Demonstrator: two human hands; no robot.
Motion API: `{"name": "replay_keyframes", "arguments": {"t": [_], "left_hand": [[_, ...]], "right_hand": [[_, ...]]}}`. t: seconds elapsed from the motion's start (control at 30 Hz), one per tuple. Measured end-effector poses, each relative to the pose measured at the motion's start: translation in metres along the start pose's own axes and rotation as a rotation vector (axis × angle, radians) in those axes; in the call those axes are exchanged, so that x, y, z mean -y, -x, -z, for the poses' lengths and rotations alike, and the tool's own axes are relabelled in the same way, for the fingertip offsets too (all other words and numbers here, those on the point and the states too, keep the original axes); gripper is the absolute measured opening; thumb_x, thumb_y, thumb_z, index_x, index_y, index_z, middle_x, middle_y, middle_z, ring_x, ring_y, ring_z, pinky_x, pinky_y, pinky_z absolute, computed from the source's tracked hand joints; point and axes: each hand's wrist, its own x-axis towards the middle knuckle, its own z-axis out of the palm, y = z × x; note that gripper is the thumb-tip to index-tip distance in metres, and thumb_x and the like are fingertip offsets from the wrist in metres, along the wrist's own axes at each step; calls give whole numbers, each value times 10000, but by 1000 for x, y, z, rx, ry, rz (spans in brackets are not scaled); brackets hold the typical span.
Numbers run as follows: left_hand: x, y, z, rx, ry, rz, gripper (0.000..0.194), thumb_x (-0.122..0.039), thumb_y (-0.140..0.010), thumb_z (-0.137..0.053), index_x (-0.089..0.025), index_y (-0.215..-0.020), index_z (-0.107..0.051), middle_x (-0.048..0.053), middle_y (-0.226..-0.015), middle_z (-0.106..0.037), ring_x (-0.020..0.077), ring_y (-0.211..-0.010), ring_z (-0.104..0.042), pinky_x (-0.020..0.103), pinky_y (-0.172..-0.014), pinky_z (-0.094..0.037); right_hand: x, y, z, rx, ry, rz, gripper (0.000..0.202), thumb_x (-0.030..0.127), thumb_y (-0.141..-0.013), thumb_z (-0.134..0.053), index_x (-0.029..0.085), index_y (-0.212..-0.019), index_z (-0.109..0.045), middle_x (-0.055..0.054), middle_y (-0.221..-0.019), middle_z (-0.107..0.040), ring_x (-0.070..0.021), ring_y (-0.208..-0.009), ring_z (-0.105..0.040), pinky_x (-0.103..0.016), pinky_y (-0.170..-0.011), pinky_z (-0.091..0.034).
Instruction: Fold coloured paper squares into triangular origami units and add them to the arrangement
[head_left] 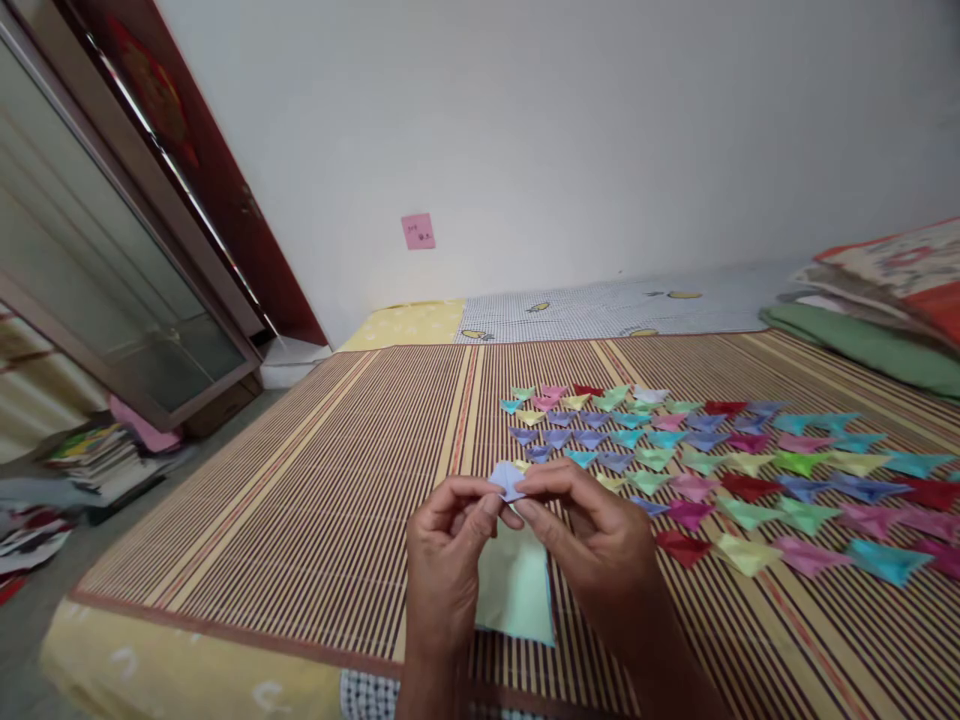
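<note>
A small lavender folded paper (pixel 507 480) is held up between my two hands. My left hand (pixel 452 550) pinches its left side between thumb and fingers. On its right side, my right hand (pixel 600 535) pinches it the same way. Beneath my hands a pale green sheet of paper (pixel 514 585) lies on the striped mat (pixel 300 500). Rows of small folded papers in many colours, such as a red one (pixel 682 547) and a turquoise one (pixel 889 562), are spread to the right of my hands.
Folded cloths, one green (pixel 862 345), are stacked at the back right. A pink note (pixel 418 232) is on the white wall. Left of the bed are a glass-panelled door (pixel 112 230) and a pile of books (pixel 94 455). The bed's edge runs along the front left.
</note>
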Motion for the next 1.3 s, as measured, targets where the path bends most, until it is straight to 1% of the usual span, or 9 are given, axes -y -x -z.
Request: {"name": "replay_keyframes", "arguments": {"t": [0.3, 0.67, 0.73, 0.83, 0.9, 0.97, 1.07, 1.2, 1.3], "left_hand": [[-8, 0, -13, -69, -28, 4, 141, -250, -809, -818, -173, -769, -707, -5, -670, -728, 109, -632, -675, 189, -667, -550], [-10, 2, -17, -141, -37, 37, 213, -248, -782, -841, -172, -747, -646, -8, -657, -725, 115, -586, -679, 199, -616, -549], [-9, 0, -17, -153, -16, 49, 241, -246, -765, -857, -182, -803, -628, -19, -663, -726, 113, -580, -672, 199, -608, -540], [-6, -3, -14, -120, 4, 98, 280, -246, -768, -858, -187, -950, -654, -28, -688, -726, 108, -601, -659, 195, -609, -519], [-3, -4, -10, -62, -28, 130, 200, -270, -808, -827, -167, -917, -695, -17, -694, -717, 101, -609, -637, 189, -600, -492], [-2, -3, -7, -23, -74, 121, 167, -297, -854, -786, -156, -810, -710, -4, -691, -707, 100, -621, -618, 191, -599, -468], [-2, -1, -4, -22, -115, 78, 194, -312, -892, -750, -167, -772, -705, -6, -666, -696, 112, -639, -608, 208, -634, -462], [-4, 1, -3, -8, -138, 81, 206, -322, -900, -743, -174, -765, -695, -10, -641, -681, 125, -638, -605, 228, -663, -467], [-5, 0, -5, 26, -115, 102, 194, -320, -900, -741, -171, -784, -695, -3, -666, -684, 130, -640, -611, 236, -660, -472]], "right_hand": [[4, 0, -7, -65, 22, -13, 128, 168, -934, -662, 230, -821, -671, 19, -834, -667, -153, -830, -647, -281, -773, -499], [2, 2, -14, -116, 9, -64, 144, 146, -902, -657, 227, -783, -645, -20, -852, -669, -192, -850, -665, -322, -757, -528], [1, 2, -14, -124, -27, -82, 139, 142, -890, -663, 224, -782, -635, -25, -844, -670, -198, -868, -666, -323, -758, -537], [-1, 2, -14, -151, -79, -117, 114, 159, -878, -682, 220, -801, -624, -24, -833, -676, -195, -842, -671, -319, -736, -554], [-3, 3, -15, -155, -100, -160, 94, 189, -881, -698, 217, -829, -624, -19, -820, -681, -184, -777, -675, -312, -697, -563], [-5, 3, -15, -146, -105, -200, 82, 224, -885, -710, 214, -869, -630, -15, -798, -693, -179, -729, -683, -303, -664, -565], [-6, 2, -12, -87, -85, -233, 80, 260, -894, -698, 204, -933, -657, -25, -803, -726, -183, -726, -699, -295, -657, -561], [-6, -2, -5, 64, -33, -249, 157, 295, -929, -642, 191, -818, -679, -13, -730, -706, -165, -669, -655, -268, -608, -506], [-4, -3, -2, 87, -16, -232, 209, 301, -941, -622, 193, -765, -659, 5, -678, -670, -154, -636, -613, -257, -582, -458]]}}
